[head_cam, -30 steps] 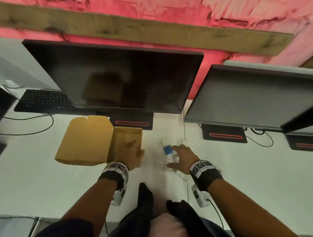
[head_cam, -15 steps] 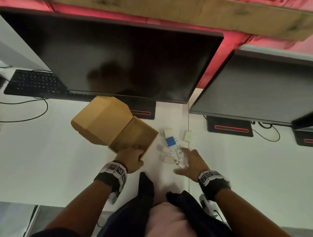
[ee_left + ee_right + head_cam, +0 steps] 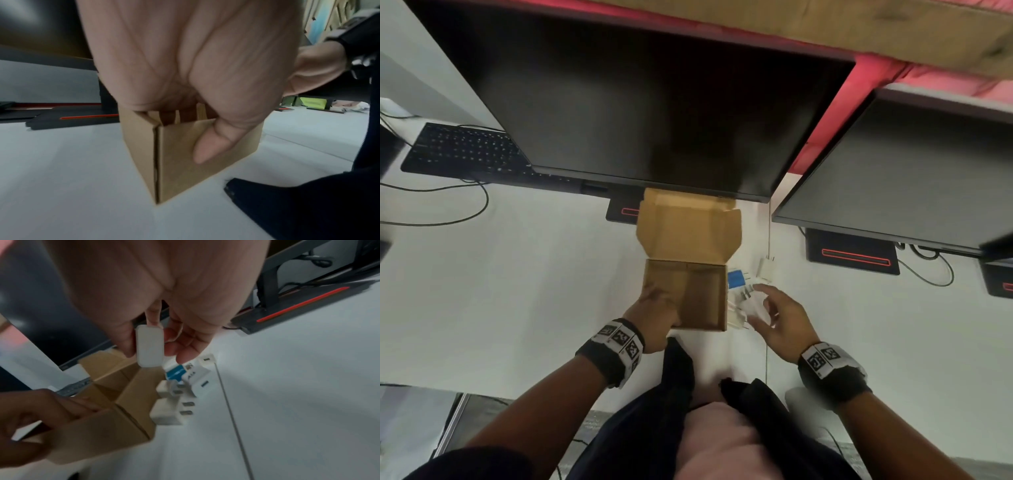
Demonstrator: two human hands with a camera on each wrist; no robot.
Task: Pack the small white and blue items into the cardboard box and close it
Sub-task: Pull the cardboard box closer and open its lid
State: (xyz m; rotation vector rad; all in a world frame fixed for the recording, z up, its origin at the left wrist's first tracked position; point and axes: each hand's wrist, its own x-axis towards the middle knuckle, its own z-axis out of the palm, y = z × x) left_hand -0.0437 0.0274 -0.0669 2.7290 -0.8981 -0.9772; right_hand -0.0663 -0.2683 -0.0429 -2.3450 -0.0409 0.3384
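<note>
The open cardboard box stands on the white desk, its lid folded back toward the monitor. My left hand grips its near-left corner: in the left wrist view the thumb presses the outer wall of the box and the fingers reach inside. My right hand hovers just right of the box and pinches a small white block. Below it lie a blue item, also seen in the head view, and several white plugs against the box's right wall.
A large dark monitor hangs over the box's lid, and a second monitor stands to the right. Their stand bases, a black keyboard and cables lie at the back. Dark clothing overlaps the near edge.
My left hand has swung the box round, so the lid points away, and set it down against the items. My right hand has lifted one white block off the desk.
</note>
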